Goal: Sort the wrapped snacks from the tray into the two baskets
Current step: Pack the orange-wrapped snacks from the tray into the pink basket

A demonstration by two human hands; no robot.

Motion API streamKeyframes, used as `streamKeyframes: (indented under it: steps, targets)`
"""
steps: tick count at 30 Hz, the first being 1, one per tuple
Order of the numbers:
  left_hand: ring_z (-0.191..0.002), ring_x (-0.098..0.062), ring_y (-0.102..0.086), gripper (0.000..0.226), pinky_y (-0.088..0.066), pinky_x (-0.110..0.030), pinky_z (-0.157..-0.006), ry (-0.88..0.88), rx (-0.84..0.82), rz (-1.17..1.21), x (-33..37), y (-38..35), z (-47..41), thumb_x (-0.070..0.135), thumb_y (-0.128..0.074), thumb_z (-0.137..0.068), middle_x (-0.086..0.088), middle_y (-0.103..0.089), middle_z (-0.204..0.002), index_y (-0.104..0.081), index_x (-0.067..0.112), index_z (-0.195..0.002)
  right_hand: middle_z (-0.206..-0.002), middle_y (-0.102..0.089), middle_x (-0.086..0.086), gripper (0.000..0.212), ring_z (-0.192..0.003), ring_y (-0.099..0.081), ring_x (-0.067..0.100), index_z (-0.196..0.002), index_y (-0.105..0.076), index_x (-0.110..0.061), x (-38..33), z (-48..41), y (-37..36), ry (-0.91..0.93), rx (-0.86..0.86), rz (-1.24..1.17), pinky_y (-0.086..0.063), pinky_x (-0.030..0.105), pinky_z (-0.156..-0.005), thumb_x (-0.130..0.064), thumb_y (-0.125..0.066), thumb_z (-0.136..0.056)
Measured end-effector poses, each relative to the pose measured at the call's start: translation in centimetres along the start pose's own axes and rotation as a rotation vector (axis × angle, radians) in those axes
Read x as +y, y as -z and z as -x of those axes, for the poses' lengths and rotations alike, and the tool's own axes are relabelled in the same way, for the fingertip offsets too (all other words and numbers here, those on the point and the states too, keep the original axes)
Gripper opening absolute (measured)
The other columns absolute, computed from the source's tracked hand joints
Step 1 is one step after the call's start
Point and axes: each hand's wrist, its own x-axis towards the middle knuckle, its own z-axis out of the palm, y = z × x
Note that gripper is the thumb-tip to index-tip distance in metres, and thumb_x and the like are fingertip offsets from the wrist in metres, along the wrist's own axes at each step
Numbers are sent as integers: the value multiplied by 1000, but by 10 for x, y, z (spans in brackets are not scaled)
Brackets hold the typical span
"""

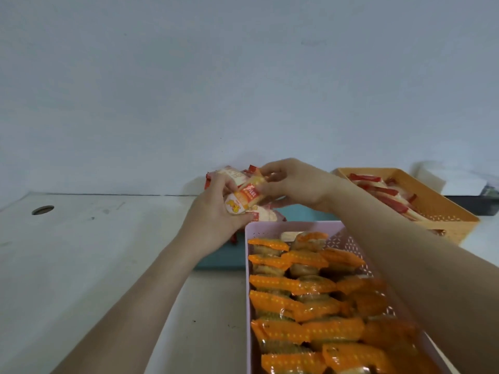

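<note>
Left hand [213, 211] and right hand [294, 184] clutch a bunch of red-white snacks [244, 197] over the tray [216, 261]; the overfull grip may drop some short of the orange basket [448, 211].

No wording is legible: the wrapped snack [244, 201] just beyond the far left corner of the pink basket [246, 265] bears blurred white letters on a red panel, beside a yellow cartoon figure.
</note>
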Motion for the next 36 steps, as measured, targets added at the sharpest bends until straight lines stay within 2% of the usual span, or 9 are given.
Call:
streamKeyframes:
  steps: [2,5,9,13,18,24,26,29,36]
  targets:
    - [-101,-4,-53,57,-42,-9,-69,-70,103,30,21,4,5,27,-81,-75,10,-49,-116,-42,31,-116,-102,-68,11,25,-81,-68,14,-117,-63,-10,-3,23,14,103,154,-19,-57,22,-69,-7,-62,-92]
    - [-91,-3,-56,31,-51,-16,-72,-232,191,48,54,12,16,18,-72,-84,15,-56,-104,-56,30,-107,-103,-68,8,25,-85,-67,18,-115,-65,-15,-1,63,41,205,318,132,-56,32,-78,-5,-60,-92]
    - [-81,-1,-59,18,-53,-29,-75,-341,-315,-327,81,-7,26,40,-60,-90,18,-66,-91,-68,34,-105,-107,-69,0,27,-97,-65,18,-113,-66,-21,7,96,59,202,382,456,-53,38,-89,-8,-62,-89]
    - [-90,-8,-62,35,-55,-33,-75,-313,-418,-447,76,-34,28,51,-55,-91,13,-68,-104,-62,35,-121,-112,-65,-7,33,-98,-59,12,-120,-62,-28,12,113,56,122,374,645,-51,25,-76,-12,-58,-92]
    - [-110,-16,-60,36,-52,-40,-91,-278,-414,-490,70,-36,24,32,-55,-94,6,-66,-121,-59,31,-129,-122,-62,-7,40,-102,-58,14,-127,-58,-31,19,120,40,72,320,815,-54,31,-83,-13,-57,-91]
    - [-93,-12,-61,29,-55,-40,-77,-311,-420,-474,68,-37,32,35,-41,-95,8,-65,-104,-55,32,-120,-81,-59,-7,29,-90,-53,18,-105,-66,-30,38,112,20,24,71,891,-50,42,-84,-38,-39,-97]
    - [-99,-10,-59,35,-53,-37,-79,-296,-486,-454,70,-34,37,47,-36,-98,10,-62,-114,-45,35,-130,-95,-63,-4,41,-107,-43,16,-129,-56,-38,43,114,15,-10,2,932,-44,45,-95,-56,-36,-96]
    - [-121,-11,-52,46,-49,-37,-94,-334,-547,-495,70,-33,40,50,-34,-99,12,-50,-141,-26,42,-144,-123,-59,-3,44,-127,-33,17,-131,-52,-38,46,118,12,-18,26,1012,-39,47,-102,-58,-42,-94]
    - [-138,-15,-35,50,-37,-43,-110,-326,-609,-619,67,-36,37,50,-29,-101,8,-36,-153,-26,38,-149,-124,-59,-2,38,-130,-37,16,-132,-52,-35,63,119,7,70,206,970,-39,45,-101,-46,-34,-100]
